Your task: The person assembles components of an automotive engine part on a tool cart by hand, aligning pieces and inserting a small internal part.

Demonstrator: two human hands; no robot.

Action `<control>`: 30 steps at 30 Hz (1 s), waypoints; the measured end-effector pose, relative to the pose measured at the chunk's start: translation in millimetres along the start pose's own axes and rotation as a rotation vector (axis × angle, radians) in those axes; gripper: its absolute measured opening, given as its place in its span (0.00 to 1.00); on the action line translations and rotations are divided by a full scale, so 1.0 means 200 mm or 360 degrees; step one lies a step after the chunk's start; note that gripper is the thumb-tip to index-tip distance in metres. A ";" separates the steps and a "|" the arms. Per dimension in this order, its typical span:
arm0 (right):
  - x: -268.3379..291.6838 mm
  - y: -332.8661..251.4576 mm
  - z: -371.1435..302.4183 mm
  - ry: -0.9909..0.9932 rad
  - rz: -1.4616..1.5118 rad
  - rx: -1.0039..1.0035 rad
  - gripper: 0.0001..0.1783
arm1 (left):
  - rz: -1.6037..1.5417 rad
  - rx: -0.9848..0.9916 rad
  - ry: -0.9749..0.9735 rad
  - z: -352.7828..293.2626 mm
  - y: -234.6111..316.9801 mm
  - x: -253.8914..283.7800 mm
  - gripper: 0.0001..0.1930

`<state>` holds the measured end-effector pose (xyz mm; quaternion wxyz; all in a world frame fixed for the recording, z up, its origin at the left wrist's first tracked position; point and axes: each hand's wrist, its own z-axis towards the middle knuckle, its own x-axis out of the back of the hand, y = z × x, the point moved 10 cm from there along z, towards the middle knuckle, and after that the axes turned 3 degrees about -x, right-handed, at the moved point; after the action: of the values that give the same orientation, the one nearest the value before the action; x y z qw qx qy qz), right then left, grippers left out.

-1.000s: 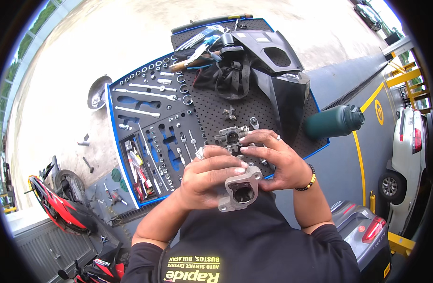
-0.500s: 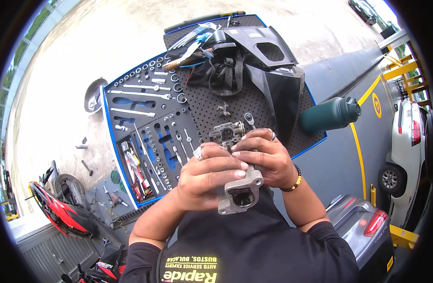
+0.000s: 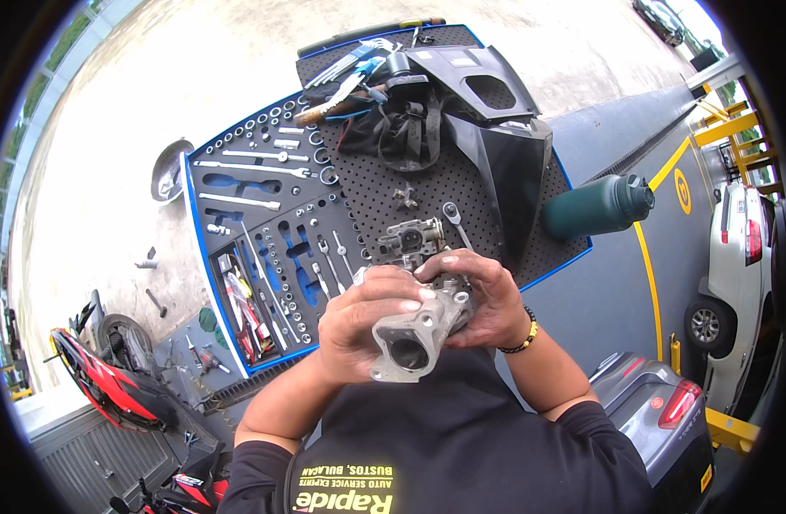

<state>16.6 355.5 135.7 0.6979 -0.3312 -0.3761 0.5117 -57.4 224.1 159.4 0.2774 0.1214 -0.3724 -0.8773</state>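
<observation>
Over the near edge of the perforated mat, both my hands grip a grey cast metal flanged housing [image 3: 400, 328]. Its flange, with a round dark bore and bolt holes, is turned toward me. My left hand [image 3: 358, 313] wraps the left side, fingers lying across the top. On the right side, my right hand [image 3: 489, 300] is closed around the body, thumb and fingers near the far end. Just beyond my hands lies a throttle body [image 3: 412, 238]. A ratchet [image 3: 453, 216] rests to its right, and a small metal fitting [image 3: 405, 196] lies farther back.
A tool tray [image 3: 264, 193] with sockets, wrenches and screwdrivers is at left. Black plastic panels [image 3: 504, 163], a dark bag [image 3: 406, 133] and hex keys [image 3: 350, 64] occupy the back. A green bottle [image 3: 594, 208] lies at right. Vehicles, including a white car [image 3: 735, 257], stand around.
The housing has turned in my hands and its flange has shifted left and slightly upward. My right hand has rolled around the body, showing more of the casting.
</observation>
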 end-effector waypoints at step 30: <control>0.09 -0.45 0.05 0.0497 -0.1251 0.0506 0.40 | -0.1144 0.1453 0.0772 -0.29 -0.54 -0.06 0.34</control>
<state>52.8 349.8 220.0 0.9298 -0.1253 -0.2803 0.2031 -66.4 258.6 41.5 -0.0381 0.5406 -0.5718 -0.6159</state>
